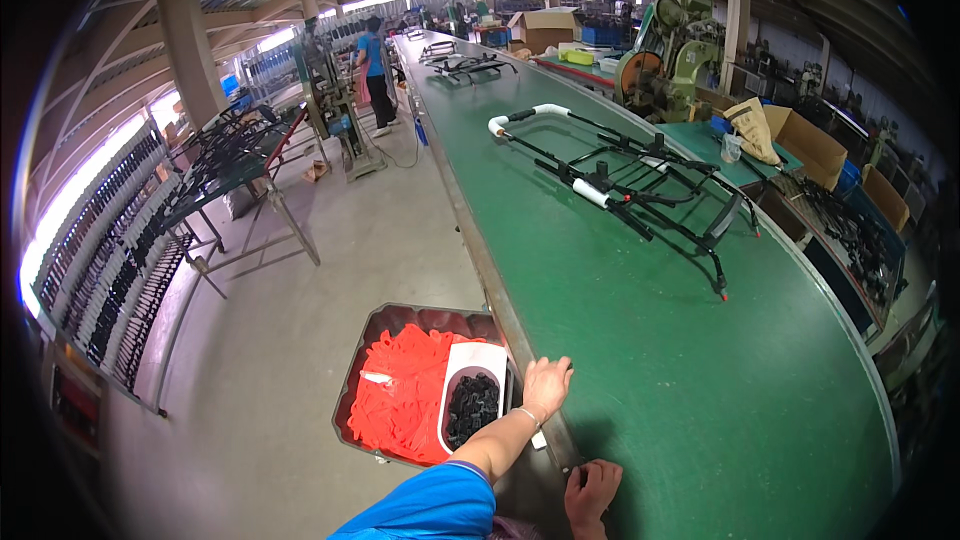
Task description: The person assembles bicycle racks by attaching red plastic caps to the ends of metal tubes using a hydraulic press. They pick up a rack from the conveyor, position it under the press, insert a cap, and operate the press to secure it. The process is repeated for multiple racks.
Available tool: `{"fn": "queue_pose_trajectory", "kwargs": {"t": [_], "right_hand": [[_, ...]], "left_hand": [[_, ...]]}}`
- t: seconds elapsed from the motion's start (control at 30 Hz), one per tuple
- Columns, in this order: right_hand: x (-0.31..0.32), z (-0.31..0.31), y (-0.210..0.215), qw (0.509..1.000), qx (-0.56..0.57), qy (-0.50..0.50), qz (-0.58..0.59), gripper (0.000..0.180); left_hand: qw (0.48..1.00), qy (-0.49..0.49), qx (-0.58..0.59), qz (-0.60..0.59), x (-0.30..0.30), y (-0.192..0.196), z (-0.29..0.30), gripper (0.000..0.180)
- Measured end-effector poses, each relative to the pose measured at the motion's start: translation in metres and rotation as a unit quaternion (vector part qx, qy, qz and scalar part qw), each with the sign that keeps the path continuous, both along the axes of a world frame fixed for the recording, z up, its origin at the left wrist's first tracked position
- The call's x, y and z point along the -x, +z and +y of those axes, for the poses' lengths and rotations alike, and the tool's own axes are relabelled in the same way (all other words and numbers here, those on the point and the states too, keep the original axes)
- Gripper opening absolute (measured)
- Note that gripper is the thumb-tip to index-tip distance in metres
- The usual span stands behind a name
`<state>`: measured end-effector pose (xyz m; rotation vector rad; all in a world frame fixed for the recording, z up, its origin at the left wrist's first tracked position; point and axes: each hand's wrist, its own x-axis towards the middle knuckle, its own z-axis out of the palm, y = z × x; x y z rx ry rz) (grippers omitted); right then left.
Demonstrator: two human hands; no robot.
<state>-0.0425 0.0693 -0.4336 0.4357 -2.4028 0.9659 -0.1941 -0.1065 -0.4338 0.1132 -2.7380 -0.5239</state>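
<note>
Left hand [547, 385] rests with loosely curled, empty fingers on the long green conveyor table's [640, 340] edge, seemingly for balance, while right hand [592, 490], fingers bent and empty, presses the same edge nearer the body.

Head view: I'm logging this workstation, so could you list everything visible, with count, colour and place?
Belt: one, green, running from near edge to far end.
Frame: one, black tubing with white grips, on the belt, mid-distance.
Bin: one, dark red, on the floor left of the belt.
Orange parts: many, in the bin.
Scoop: one, white, holding black parts, in the bin.
Worker: one, blue shirt, far aisle.
Left hand: on the belt's edge.
Right hand: on the belt, near edge.
</note>
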Motion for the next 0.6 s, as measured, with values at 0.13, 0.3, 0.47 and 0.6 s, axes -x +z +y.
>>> {"fn": "queue_pose_trajectory", "kwargs": {"t": [0.13, 0.3, 0.47, 0.6], "right_hand": [[-0.0001, -0.0001, -0.0023, 1.0, 0.002, -0.006, 0.004, 0.018], [0.0006, -0.0009, -0.0039, 1.0, 0.006, -0.007, 0.005, 0.018], [0.0005, -0.0021, -0.0044, 1.0, 0.006, -0.01, -0.001, 0.017], [0.0004, -0.0012, -0.0045, 1.0, 0.01, -0.013, 0.003, 0.017]], "left_hand": [[1.0, -0.003, 0.013, -0.007, 0.0004, 0.0008, 0.0001, 0.017], [1.0, -0.005, 0.014, -0.007, 0.0005, -0.0006, -0.0014, 0.017], [1.0, -0.001, 0.018, -0.007, -0.0003, -0.0018, -0.0028, 0.019], [1.0, -0.008, 0.02, -0.008, -0.0004, 0.0007, -0.0001, 0.019]]}}
